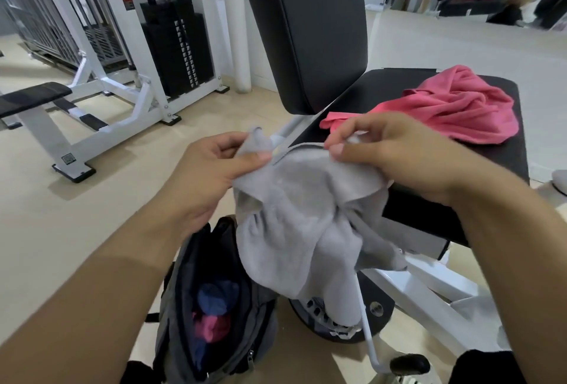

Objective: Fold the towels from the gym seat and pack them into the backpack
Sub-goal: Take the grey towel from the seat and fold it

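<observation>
While both hands pinch it, left hand (211, 169) and right hand (389, 153), grey towel (300, 230) hangs above open backpack (211, 307); pink towel (445, 107) on seat (352, 98), far right.

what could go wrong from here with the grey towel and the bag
1. The grey towel hangs bunched from the left hand and right hand, which pinch only its top edge; a fold started like this may come out lopsided.
2. Its lower end dangles by the machine's wheel and could snag.
3. The backpack already holds cloth, so space may run short for the pink towel.
</observation>
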Action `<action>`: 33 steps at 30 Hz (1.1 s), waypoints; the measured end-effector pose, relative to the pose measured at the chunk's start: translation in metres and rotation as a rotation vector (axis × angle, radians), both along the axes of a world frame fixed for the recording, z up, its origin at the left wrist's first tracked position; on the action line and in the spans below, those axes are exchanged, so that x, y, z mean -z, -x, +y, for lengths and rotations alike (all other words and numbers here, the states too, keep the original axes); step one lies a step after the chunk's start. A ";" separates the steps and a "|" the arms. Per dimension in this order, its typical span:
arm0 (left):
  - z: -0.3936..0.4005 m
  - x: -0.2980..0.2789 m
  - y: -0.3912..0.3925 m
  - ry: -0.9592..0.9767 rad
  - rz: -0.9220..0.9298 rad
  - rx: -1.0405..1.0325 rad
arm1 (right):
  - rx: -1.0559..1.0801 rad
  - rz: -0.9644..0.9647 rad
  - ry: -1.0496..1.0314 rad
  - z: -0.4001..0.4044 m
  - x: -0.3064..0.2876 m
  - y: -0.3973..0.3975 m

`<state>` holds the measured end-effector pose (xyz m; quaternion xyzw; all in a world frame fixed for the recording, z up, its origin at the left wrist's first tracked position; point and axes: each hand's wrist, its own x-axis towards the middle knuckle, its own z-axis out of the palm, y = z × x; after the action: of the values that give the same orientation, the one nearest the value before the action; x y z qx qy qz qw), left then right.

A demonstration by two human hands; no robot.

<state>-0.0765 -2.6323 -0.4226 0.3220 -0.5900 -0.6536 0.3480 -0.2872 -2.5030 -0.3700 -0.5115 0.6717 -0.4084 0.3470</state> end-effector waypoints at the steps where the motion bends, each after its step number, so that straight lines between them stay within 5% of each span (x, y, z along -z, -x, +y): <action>1: 0.006 0.001 0.005 0.016 0.033 0.001 | -0.085 -0.038 -0.052 -0.001 0.002 -0.006; 6: 0.021 0.010 0.019 0.042 0.112 -0.035 | -0.372 -0.204 -0.113 -0.001 0.016 -0.020; 12: 0.029 0.014 0.022 -0.052 0.099 -0.021 | -0.021 -0.031 0.222 -0.001 0.042 -0.030; 17: 0.033 0.016 0.023 0.047 0.047 -0.076 | 0.238 0.692 0.433 -0.004 0.048 -0.025; 20: 0.039 0.013 0.023 0.065 0.068 -0.104 | 0.139 0.827 0.550 -0.006 0.041 -0.024; 23: 0.043 0.013 0.023 0.058 0.076 -0.123 | 0.041 0.666 0.466 -0.004 0.038 -0.029; 29: 0.056 0.023 0.027 0.070 0.139 -0.218 | 0.142 -0.081 0.154 -0.005 0.033 -0.036; 33: 0.070 0.020 0.029 0.099 0.150 -0.239 | 0.115 -0.268 0.115 -0.006 0.033 -0.047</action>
<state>-0.1051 -2.5621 -0.4426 0.3226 -0.5512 -0.5997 0.4821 -0.2403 -2.5089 -0.4025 -0.4323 0.6228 -0.5301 0.3797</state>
